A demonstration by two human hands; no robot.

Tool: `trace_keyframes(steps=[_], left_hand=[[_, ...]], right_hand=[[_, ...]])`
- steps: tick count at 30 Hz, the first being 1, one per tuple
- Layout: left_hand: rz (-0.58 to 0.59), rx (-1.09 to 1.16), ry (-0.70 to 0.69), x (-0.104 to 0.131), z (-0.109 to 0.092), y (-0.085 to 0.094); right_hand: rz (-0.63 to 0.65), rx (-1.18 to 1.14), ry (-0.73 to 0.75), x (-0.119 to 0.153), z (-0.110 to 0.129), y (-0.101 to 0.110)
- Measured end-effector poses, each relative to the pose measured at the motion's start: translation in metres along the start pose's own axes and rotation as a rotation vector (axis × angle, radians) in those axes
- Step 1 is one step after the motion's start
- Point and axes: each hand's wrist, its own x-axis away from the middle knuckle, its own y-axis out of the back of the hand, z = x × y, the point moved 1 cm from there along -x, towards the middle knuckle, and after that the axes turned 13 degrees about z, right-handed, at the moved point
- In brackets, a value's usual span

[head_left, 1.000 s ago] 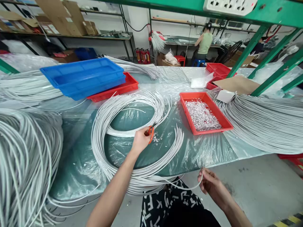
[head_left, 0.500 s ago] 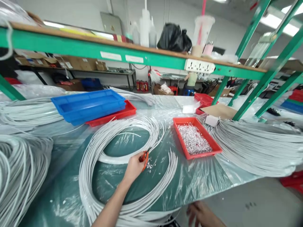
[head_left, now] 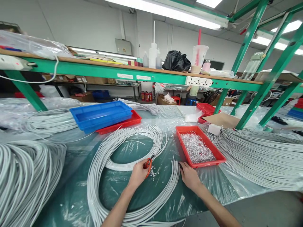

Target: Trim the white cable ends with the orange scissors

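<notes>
My left hand point(head_left: 139, 172) is closed around orange-handled scissors point(head_left: 148, 167), over the near side of a coiled bundle of white cables point(head_left: 94, 176). Their blades are hard to make out. A little to the right, my right hand point(head_left: 189, 176) has its fingers drawn together at the fanned cable ends point(head_left: 175, 168), seemingly pinching a cable at the bundle's edge. Small silvery pieces point(head_left: 153, 171) lie scattered on the plastic-covered table between my hands. Just beyond my right hand stands a red tray point(head_left: 221, 157) filled with many such tiny shiny pieces.
A blue tray point(head_left: 101, 115) rests on a red tray point(head_left: 136, 119) behind the coil. More cable bundles lie at left point(head_left: 28, 176) and right point(head_left: 255, 160). A green shelf beam point(head_left: 165, 77) with a power strip point(head_left: 198, 81) crosses above the table.
My right hand has come up from below the table's front edge to the cable ends. The left hand stays on the scissors. The camera view has shifted upward and left.
</notes>
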Motion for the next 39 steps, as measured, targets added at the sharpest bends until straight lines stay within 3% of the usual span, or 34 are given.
trace_keyframes(steps=[4, 12, 32, 36, 39], left_hand=[[-0.009, -0.024, 0.008, -0.001, 0.001, 0.001], [0.004, 0.001, -0.027, 0.000, 0.001, 0.001], [0.017, -0.025, -0.028, 0.002, 0.000, 0.002], [0.022, -0.023, -0.034, 0.002, -0.002, 0.003], [0.017, -0.021, -0.036, 0.004, -0.006, 0.003]], right_hand=[[-0.005, 0.024, 0.017, -0.007, -0.004, -0.002], [-0.046, -0.157, 0.025, -0.003, -0.016, -0.007], [-0.067, -0.069, 0.001, 0.010, -0.007, -0.007], [-0.125, -0.216, 0.017, 0.014, -0.013, -0.012], [-0.137, -0.494, 0.116, 0.014, -0.019, -0.013]])
